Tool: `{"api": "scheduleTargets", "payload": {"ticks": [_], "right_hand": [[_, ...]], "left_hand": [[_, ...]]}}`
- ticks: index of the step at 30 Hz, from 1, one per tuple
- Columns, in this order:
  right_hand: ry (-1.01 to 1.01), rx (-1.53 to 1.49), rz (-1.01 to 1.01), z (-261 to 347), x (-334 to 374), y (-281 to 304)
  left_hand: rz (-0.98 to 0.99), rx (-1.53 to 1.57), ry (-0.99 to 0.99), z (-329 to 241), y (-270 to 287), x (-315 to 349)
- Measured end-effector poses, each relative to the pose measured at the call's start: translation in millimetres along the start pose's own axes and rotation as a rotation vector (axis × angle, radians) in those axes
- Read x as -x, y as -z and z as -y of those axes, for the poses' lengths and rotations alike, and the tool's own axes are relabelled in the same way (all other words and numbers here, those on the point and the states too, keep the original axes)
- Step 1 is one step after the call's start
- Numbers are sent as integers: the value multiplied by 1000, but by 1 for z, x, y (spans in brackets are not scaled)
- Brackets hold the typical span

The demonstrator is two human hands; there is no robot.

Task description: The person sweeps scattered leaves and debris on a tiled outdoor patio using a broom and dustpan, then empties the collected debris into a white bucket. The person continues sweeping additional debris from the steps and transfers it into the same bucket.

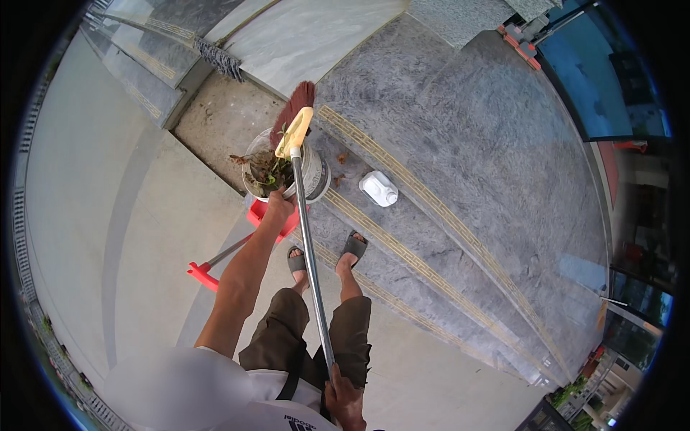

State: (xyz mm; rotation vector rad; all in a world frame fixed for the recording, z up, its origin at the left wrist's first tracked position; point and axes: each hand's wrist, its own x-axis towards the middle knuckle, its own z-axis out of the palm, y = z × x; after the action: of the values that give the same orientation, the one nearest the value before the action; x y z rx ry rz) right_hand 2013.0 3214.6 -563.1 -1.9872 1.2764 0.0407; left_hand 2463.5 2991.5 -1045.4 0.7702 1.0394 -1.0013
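Note:
My right hand (345, 400) is wrapped round the lower end of a long broom's metal handle (310, 258). The broom's yellow head (293, 133) and dark red bristles (296, 104) lie over the far side of a white bucket (316, 176). Leaves and plant stems (264, 172) fill the bucket's mouth. My left hand (280, 203) is closed at the bucket's near rim, its fingers partly hidden. Beneath my left forearm a red dustpan (260, 214) stands close to the bucket, its handle (203, 274) pointing left.
A white jug (379, 188) stands on a grey stone step, right of the bucket. Dry leaves (341, 158) lie between them. Steps with yellow patterned edges (431, 215) run to the right. A bare dirt recess (223, 126) lies beyond the bucket. A grey mop head (219, 59) hangs over its far edge.

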Motion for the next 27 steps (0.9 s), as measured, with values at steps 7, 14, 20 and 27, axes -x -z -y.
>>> {"api": "scheduleTargets", "payload": {"ticks": [7, 14, 20, 27], "right_hand": [[-51, 221, 141, -25, 7, -21], [-87, 281, 149, -48, 6, -39], [78, 653, -13, -92, 42, -56], [239, 1001, -192, -127, 85, -90]], "left_hand": [[82, -130, -40, 5, -27, 19], [185, 3, -10, 9, -33, 46], [170, -32, -70, 1, -46, 63], [223, -184, -99, -26, -19, 61]]}}
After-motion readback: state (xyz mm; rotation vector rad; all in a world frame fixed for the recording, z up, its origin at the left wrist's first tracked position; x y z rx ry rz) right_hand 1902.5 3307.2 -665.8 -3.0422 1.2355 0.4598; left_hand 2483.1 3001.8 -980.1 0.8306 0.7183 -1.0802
